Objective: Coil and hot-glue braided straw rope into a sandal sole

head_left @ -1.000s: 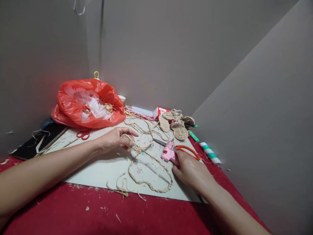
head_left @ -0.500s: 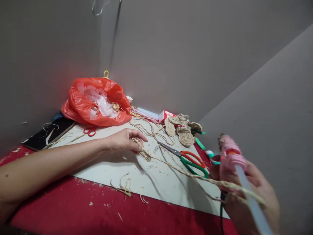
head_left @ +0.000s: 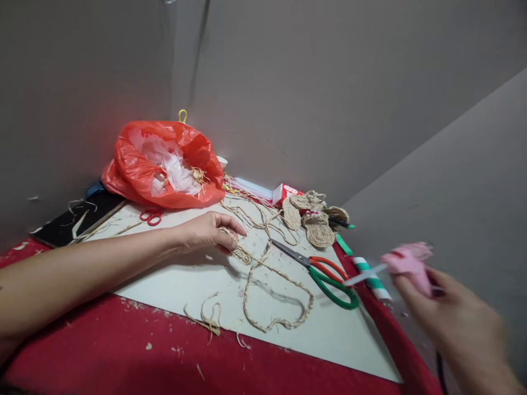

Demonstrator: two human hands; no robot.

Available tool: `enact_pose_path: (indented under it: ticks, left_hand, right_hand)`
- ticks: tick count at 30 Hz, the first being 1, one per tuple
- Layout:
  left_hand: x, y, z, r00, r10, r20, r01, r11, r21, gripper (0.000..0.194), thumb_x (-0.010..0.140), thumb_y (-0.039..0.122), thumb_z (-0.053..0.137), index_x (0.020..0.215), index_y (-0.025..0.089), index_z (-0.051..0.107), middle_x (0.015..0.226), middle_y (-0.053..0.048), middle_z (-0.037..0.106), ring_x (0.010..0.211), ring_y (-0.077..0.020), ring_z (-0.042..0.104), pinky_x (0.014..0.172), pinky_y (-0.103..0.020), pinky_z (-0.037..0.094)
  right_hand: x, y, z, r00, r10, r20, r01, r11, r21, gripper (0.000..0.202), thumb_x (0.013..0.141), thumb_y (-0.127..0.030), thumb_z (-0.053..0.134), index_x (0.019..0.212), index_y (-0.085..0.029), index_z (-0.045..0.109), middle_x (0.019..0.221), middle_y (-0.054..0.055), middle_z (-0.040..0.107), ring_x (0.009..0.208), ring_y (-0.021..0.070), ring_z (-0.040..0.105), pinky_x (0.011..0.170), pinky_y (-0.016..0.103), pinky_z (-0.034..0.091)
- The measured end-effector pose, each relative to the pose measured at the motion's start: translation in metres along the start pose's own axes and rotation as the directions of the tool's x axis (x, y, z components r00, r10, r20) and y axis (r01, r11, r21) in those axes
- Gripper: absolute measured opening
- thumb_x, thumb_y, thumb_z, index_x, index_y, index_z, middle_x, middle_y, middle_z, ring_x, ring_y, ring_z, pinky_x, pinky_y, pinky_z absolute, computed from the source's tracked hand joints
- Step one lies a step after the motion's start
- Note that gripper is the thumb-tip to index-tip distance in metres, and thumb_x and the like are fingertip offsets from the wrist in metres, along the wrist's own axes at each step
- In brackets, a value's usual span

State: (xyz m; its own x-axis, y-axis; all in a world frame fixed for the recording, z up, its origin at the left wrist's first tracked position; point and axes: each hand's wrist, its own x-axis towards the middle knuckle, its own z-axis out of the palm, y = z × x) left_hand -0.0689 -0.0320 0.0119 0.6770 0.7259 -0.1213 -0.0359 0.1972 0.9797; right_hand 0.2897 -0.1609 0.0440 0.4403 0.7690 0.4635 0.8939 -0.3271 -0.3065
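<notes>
Over the middle of a white rectangular board point(head_left: 173, 285) on red cloth point(head_left: 123, 351), I see the left hand point(head_left: 218, 233) pinching a flat oval coil of braided straw-coloured fibre point(head_left: 242, 254) between thumb and fingers. From that coil, a braided straw-coloured cord point(head_left: 284, 323) runs out and loops toward the board's near edge.

From my distant post, I make out the right hand point(head_left: 457, 315), blurred, clamped around a pink plastic glue gun point(head_left: 411, 266) beyond the board's right edge, a translucent glue stick point(head_left: 365, 274) jutting from the gun toward the board. Long-bladed scissors with one orange and one green handle point(head_left: 307, 260) lie near that right edge, tips toward the middle.

At the far right corner I spot coiled-fibre sole shapes point(head_left: 320, 231) beside a red-and-white box point(head_left: 280, 192); by the far left corner, a crumpled red plastic bag point(head_left: 121, 173) slumps behind small red-handled scissors point(head_left: 150, 214).
</notes>
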Motion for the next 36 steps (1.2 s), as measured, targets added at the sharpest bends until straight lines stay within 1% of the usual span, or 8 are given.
enact_pose_path:
  ticks: [2, 6, 9, 10, 16, 21, 28, 36]
  left_hand:
    - [0.0, -0.001, 0.001, 1.0, -0.001, 0.01, 0.001, 1.0, 0.024, 0.029, 0.061, 0.011, 0.069, 0.09, 0.012, 0.064, 0.07, 0.003, 0.059, 0.058, -0.0082, 0.054, 0.063, -0.026, 0.045]
    - [-0.001, -0.001, 0.005, 0.999, 0.006, 0.032, -0.009, 0.997, 0.081, 0.033, 0.06, 0.012, 0.07, 0.092, 0.013, 0.065, 0.075, 0.003, 0.059, 0.059, -0.0073, 0.053, 0.061, -0.024, 0.044]
    - [-0.003, -0.001, 0.006, 0.999, 0.028, 0.032, -0.031, 0.994, 0.101, 0.037, 0.06, 0.013, 0.071, 0.097, 0.014, 0.065, 0.078, 0.003, 0.059, 0.06, -0.0072, 0.054, 0.061, -0.024, 0.043]
    - [-0.004, -0.001, 0.006, 0.999, 0.036, 0.037, -0.04, 0.993, 0.11, 0.038, 0.061, 0.014, 0.071, 0.098, 0.015, 0.064, 0.078, 0.003, 0.058, 0.06, -0.0073, 0.055, 0.062, -0.024, 0.043]
    - [-0.005, -0.003, 0.004, 0.998, 0.036, 0.051, -0.042, 0.992, 0.121, 0.039, 0.064, 0.012, 0.068, 0.102, 0.016, 0.063, 0.075, 0.004, 0.059, 0.06, -0.0079, 0.055, 0.063, -0.024, 0.043]
    - [-0.002, -0.007, 0.005, 0.997, 0.041, 0.067, -0.046, 0.996, 0.078, 0.037, 0.064, 0.014, 0.071, 0.1, 0.017, 0.063, 0.079, 0.003, 0.06, 0.061, -0.0083, 0.056, 0.065, -0.025, 0.045]
    - [-0.002, -0.008, 0.005, 0.997, 0.002, 0.074, -0.006, 0.998, 0.057, 0.035, 0.066, 0.011, 0.07, 0.1, 0.017, 0.063, 0.08, 0.002, 0.062, 0.062, -0.008, 0.057, 0.064, -0.025, 0.045]
    - [0.001, -0.019, 0.007, 0.996, -0.01, 0.083, 0.0, 0.992, 0.124, 0.035, 0.069, 0.014, 0.072, 0.102, 0.016, 0.061, 0.082, 0.001, 0.062, 0.064, -0.0076, 0.055, 0.063, -0.024, 0.044]
  right_hand:
    - [-0.006, -0.02, -0.01, 0.957, 0.288, 0.022, -0.263, 0.84, 0.475, 0.024, 0.076, -0.049, 0.058, 0.078, -0.026, 0.056, 0.071, 0.005, 0.051, 0.064, 0.0257, 0.047, 0.056, 0.038, 0.036]
    - [-0.045, -0.077, -0.016, 0.935, 0.192, 0.298, -0.354, 0.504, 0.788, 0.023, 0.07, -0.044, 0.065, 0.08, -0.026, 0.055, 0.072, 0.001, 0.057, 0.054, 0.0153, 0.049, 0.046, 0.027, 0.041]
    - [-0.082, -0.119, -0.012, 0.782, -0.009, 0.624, -0.569, 0.399, 0.719, 0.031, 0.068, -0.046, 0.074, 0.084, -0.021, 0.065, 0.068, 0.002, 0.062, 0.048, 0.012, 0.048, 0.035, 0.02, 0.028]
    - [-0.092, -0.13, -0.009, 0.748, -0.078, 0.659, -0.577, 0.415, 0.704, 0.033, 0.069, -0.049, 0.073, 0.082, -0.019, 0.067, 0.069, 0.002, 0.063, 0.049, 0.0116, 0.049, 0.037, 0.02, 0.034]
    - [-0.103, -0.158, 0.01, 0.847, -0.143, 0.513, -0.303, 0.663, 0.684, 0.039, 0.078, -0.05, 0.065, 0.105, -0.022, 0.07, 0.087, 0.005, 0.073, 0.083, 0.024, 0.066, 0.063, 0.029, 0.054]
    - [-0.088, -0.153, 0.02, 0.871, -0.145, 0.469, -0.26, 0.675, 0.691, 0.041, 0.079, -0.05, 0.064, 0.107, -0.021, 0.071, 0.1, 0.007, 0.073, 0.084, 0.024, 0.067, 0.064, 0.029, 0.055]
    - [-0.09, -0.147, 0.033, 0.9, -0.116, 0.421, -0.228, 0.697, 0.68, 0.029, 0.079, -0.048, 0.063, 0.072, -0.021, 0.073, 0.048, 0.0, 0.058, 0.059, 0.0218, 0.063, 0.051, 0.029, 0.05]
    - [-0.085, -0.134, 0.04, 0.881, -0.17, 0.442, -0.2, 0.712, 0.673, 0.03, 0.078, -0.045, 0.062, 0.092, -0.021, 0.073, 0.063, 0.001, 0.068, 0.064, 0.0215, 0.066, 0.056, 0.029, 0.053]
